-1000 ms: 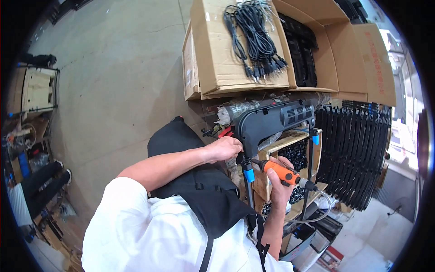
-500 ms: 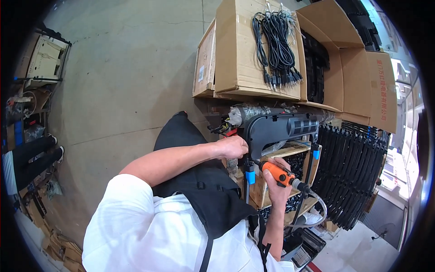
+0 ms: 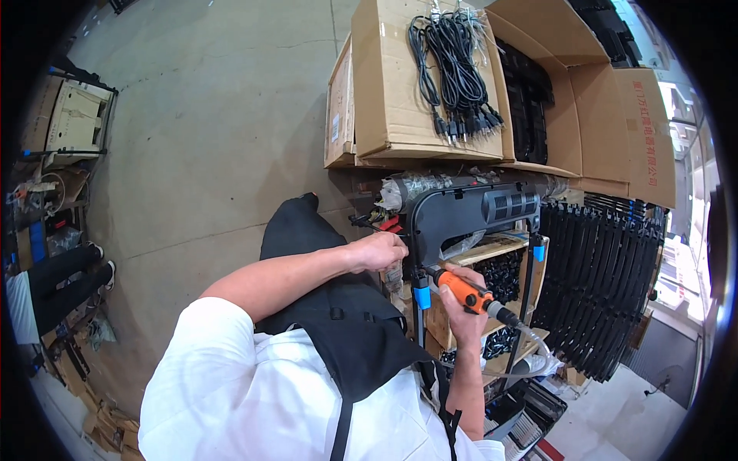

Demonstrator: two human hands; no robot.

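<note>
A black plastic housing (image 3: 469, 215) with vent slots sits across a frame with black legs, each bearing a blue sleeve (image 3: 422, 298). My right hand (image 3: 464, 316) is wrapped round an orange air screwdriver (image 3: 466, 293). Its nose points left at the top of the near leg, and a clear hose (image 3: 544, 346) trails from its back end. My left hand (image 3: 378, 252) is just left of the housing's near end, with its fingers pinched together. Whatever those fingertips may hold is too small to make out.
Beyond the housing, several bundled black power cords (image 3: 459, 69) lie on a cardboard box (image 3: 384, 115). An open carton (image 3: 592, 131) holds black parts. Stacked black frames (image 3: 596, 292) stand at right. A wooden crate (image 3: 438, 315) of small dark parts is below. Another person's legs (image 3: 65, 284) show at far left.
My left hand has drawn slightly left, away from the housing's near end. The screwdriver stays at the leg top in my right hand. The whole view has shifted a little.
</note>
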